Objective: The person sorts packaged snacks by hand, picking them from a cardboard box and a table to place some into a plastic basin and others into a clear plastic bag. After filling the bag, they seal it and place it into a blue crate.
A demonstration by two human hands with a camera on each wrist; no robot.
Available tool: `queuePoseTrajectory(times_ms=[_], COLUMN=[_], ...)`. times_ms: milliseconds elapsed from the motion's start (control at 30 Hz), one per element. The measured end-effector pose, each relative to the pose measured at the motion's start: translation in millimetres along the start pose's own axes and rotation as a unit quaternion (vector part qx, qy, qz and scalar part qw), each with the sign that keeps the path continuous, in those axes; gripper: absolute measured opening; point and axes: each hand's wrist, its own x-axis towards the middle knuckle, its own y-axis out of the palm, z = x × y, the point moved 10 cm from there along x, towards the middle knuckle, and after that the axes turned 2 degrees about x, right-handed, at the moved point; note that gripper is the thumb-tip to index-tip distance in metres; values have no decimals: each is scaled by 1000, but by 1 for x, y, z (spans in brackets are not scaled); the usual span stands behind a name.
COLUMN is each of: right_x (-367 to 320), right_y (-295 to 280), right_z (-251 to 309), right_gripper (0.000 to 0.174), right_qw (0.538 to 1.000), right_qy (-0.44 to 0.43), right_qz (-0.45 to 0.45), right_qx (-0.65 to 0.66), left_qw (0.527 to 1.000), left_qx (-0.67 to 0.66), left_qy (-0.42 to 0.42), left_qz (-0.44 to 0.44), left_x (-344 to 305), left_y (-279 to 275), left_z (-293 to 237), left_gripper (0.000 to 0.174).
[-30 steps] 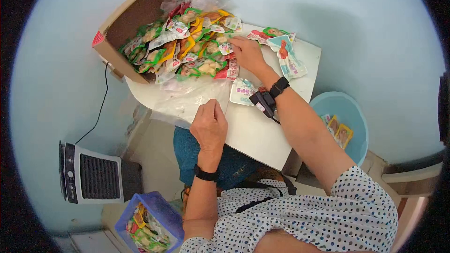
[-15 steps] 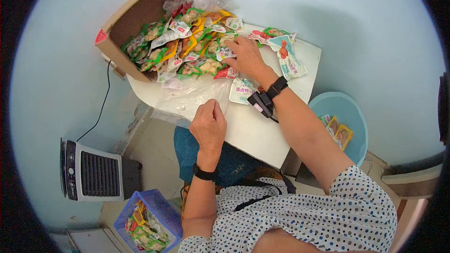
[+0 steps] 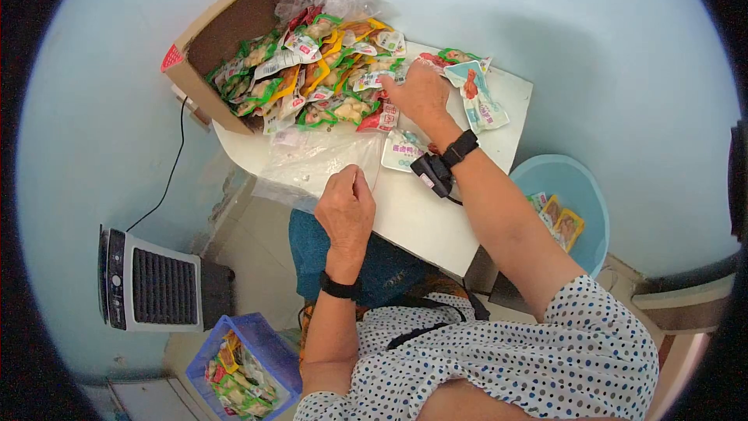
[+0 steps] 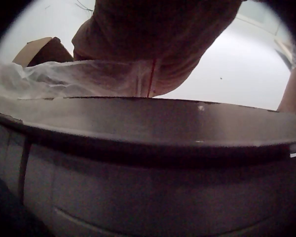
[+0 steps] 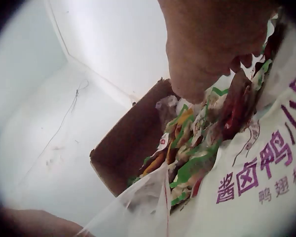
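My left hand (image 3: 347, 206) pinches the near edge of a clear plastic bag (image 3: 312, 168) lying across the front of the white table; its film is pulled taut in the right wrist view. At the right side of a heap of sealed snack packets (image 3: 343, 109), my right hand (image 3: 425, 97) has its fingers curled over a small packet, largely hidden by the hand. In the right wrist view, a packet with dark red contents (image 5: 235, 106) shows just below the fingertips. A white printed packet (image 3: 400, 150) lies beneath the right wrist.
An open cardboard box (image 3: 191, 70) on its side spills the heap onto the white table (image 3: 436, 214). More packets (image 3: 477, 97) lie at the table's right. A light-blue tub (image 3: 598, 210) and a blue-violet basket (image 3: 206, 359), each holding packets, stand below. An air cooler (image 3: 164, 281) is at left.
My right hand reached onto a labelled packet in the heap, then drew back to the right. That packet no longer shows in its place. The left hand has stayed on the bag.
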Motion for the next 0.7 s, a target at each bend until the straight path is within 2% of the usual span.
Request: queuePoseTrajectory(times_ms=[100, 200, 300, 333, 400, 467, 533, 633, 700], right_x=[-1, 1, 9, 11, 12, 30, 38, 35, 15], right_y=[15, 27, 51, 54, 64, 72, 65, 58, 30], right_z=[-6, -13, -22, -30, -48, -69, -74, -69, -42], right_gripper=[59, 53, 42, 38, 30, 23, 18, 19, 20], right_qw=[994, 996, 987, 977, 933, 918, 900, 848, 763], right_qy=[47, 35, 27, 54, 107, 88, 76, 113, 188], right_qz=[97, 82, 129, 104, 52, -19, -33, 41, 102], right_qx=[-11, 16, 91, 176, 340, 386, 427, 516, 610], left_qw=[1000, 1000, 1000, 1000, 1000, 1000, 1000, 999, 999], left_qx=[-4, -2, 3, 3, 3, 1, 2, -1, -17], left_qy=[-4, -8, 2, 3, 5, 7, 7, 0, -12], left_qz=[-7, -4, -6, -8, -14, -16, -20, -32, -48], left_x=[1, 0, 0, 0, 0, 2, 3, 7, 9], left_y=[-2, 0, -1, -1, -2, -4, -7, -13, -18], left_z=[-2, 1, -2, -2, -1, -1, -1, 0, 5], left_gripper=[6, 7, 9, 9, 11, 11, 12, 12, 11])
